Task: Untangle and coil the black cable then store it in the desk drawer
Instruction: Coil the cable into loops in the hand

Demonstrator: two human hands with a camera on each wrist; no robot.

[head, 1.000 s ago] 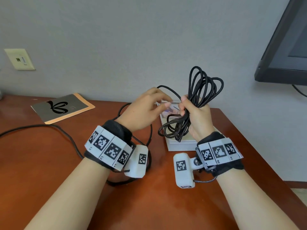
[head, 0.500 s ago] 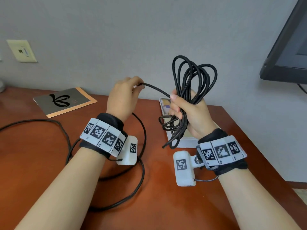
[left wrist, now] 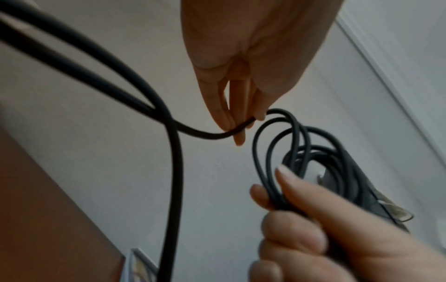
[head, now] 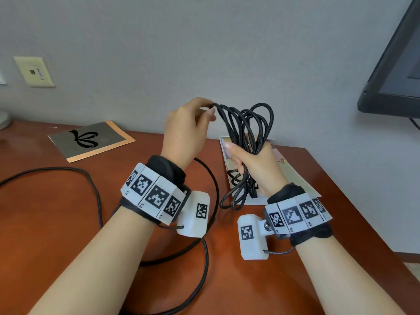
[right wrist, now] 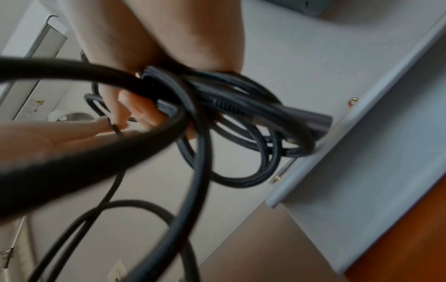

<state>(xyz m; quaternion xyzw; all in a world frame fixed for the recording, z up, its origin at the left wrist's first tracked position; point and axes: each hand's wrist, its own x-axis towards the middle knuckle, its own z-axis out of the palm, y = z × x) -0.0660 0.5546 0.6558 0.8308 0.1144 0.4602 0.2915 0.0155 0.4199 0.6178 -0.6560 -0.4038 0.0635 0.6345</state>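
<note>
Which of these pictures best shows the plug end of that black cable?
The right wrist view: the plug juts out of the coil bundle the right hand grips. The head view shows only loops of the black cable, the plug hidden. The left wrist view shows blurred loops, no clear plug.

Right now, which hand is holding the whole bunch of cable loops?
The right hand grips the bundled black cable; the left hand only pinches one strand.
</note>
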